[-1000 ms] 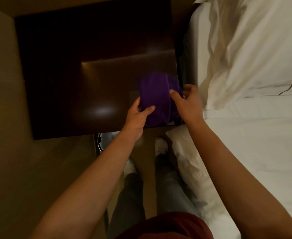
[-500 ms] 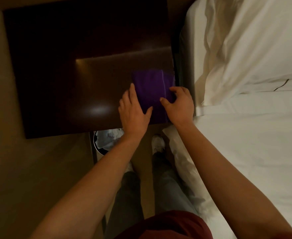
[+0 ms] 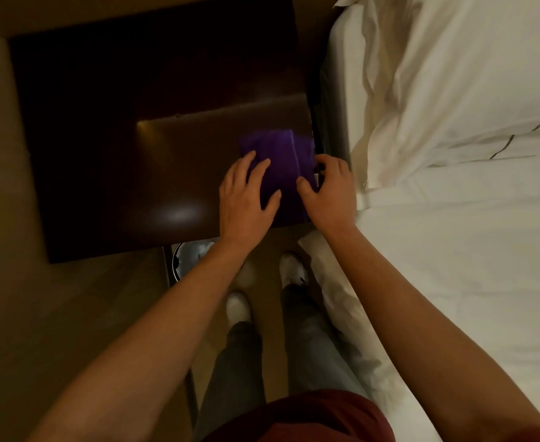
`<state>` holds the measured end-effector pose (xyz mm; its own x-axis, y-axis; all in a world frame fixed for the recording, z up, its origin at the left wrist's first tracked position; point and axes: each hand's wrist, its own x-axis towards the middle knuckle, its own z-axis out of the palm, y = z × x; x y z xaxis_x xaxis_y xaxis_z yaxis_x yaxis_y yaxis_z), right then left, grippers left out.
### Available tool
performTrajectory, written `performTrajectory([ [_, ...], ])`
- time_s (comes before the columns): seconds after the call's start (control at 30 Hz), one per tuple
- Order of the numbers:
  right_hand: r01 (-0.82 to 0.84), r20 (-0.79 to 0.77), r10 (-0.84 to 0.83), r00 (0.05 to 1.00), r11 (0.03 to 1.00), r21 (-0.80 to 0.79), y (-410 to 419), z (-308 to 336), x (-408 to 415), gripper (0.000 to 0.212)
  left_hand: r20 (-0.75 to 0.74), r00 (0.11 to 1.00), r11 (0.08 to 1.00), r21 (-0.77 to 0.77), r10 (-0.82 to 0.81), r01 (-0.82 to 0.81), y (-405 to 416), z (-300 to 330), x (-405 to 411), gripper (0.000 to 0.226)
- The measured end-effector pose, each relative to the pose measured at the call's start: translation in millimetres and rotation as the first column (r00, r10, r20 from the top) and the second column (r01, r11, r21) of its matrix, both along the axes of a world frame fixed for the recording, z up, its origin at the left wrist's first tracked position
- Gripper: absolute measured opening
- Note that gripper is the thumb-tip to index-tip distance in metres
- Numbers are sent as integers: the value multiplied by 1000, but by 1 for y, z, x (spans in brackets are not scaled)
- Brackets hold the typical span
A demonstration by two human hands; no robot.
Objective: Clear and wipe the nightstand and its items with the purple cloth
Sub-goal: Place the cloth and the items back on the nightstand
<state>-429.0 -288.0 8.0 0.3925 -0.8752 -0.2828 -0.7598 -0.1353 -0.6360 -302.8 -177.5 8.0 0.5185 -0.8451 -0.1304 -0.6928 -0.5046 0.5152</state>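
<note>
While we are standing at the nightstand [image 3: 109, 161]:
Cloth: the purple cloth [image 3: 278, 164] is lying folded near its right front corner (beside the bed [image 3: 453, 250]).
Left hand [image 3: 246, 199]: we are pressing flat, fingers spread, gripping nothing.
Right hand [image 3: 329, 189]: we are apparently pinching the cloth's edge.

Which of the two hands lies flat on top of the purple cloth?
The left hand: its straight fingers rest on the purple cloth. The right hand sits at the cloth's bed-side edge with curled fingers.

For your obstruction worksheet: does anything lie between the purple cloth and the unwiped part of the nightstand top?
Nothing visible does. The purple cloth lies flat under the left hand at the nightstand corner nearest the bed; no object shows on the dark top.
</note>
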Motion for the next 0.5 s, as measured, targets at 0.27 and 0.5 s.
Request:
performTrajectory([
  [0.27, 232, 197, -209, 958, 967, -105, 58, 46, -59, 48, 7, 992, 962, -241, -129, 127, 29, 33, -36, 45],
  [0.5, 537, 307, -476, 824, 830, -154, 160, 93, -168, 47, 64, 913, 877, -257, -403, 406, 66, 50, -112, 46],
])
